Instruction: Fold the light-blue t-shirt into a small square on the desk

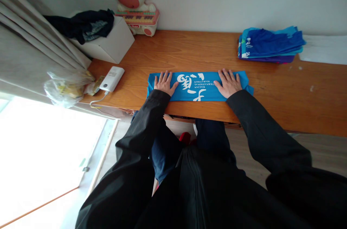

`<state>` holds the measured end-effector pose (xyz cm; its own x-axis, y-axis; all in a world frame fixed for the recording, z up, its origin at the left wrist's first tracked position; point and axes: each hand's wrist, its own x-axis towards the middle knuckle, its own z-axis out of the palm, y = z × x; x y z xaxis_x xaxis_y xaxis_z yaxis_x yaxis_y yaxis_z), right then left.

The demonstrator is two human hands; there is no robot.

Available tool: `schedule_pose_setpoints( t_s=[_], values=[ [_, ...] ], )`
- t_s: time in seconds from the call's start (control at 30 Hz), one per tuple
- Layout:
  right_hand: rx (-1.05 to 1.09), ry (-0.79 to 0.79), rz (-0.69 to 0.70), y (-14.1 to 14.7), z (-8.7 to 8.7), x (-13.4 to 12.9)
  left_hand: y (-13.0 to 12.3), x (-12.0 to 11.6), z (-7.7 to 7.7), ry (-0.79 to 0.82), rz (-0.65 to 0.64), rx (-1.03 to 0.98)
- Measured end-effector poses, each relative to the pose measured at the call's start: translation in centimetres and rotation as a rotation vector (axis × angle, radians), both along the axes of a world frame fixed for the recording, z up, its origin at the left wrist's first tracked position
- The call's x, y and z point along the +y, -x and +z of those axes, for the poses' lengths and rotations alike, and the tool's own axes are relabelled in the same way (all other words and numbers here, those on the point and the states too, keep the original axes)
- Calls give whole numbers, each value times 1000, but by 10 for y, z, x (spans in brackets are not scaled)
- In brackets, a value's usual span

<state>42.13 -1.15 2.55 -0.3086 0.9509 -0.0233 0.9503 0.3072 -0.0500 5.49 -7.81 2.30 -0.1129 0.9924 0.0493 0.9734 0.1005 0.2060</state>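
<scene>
Rests left hand [164,83] and right hand [230,83], both open and grasping nothing, toward opposite ends of folded blue cloth [210,94] near wooden table's [189,50] front edge, probably to keep it flat.

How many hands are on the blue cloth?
2: the left hand lies flat toward the left end of the blue cloth, the right hand toward its right end.

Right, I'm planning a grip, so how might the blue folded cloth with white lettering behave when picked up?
The blue cloth would probably sag or unfold if lifted by one end, since its ends lie loose and creased. It is likely light for its size, as it forms only a thin, low strip.
</scene>
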Motion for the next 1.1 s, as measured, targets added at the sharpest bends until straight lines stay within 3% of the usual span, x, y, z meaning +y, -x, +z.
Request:
schedule_pose_setpoints(
  t_s=[0.57,0.8,1.1],
  values=[
    [17,-32,4,-2,-6,2,6,5,1,68,-38,-13],
    [8,-25,5,-1,-4,0,-2,-1,2,-2,-4,5],
    [18,-22,-2,-1,-3,1,-3,-2,6,24,2,-10]
  ],
)
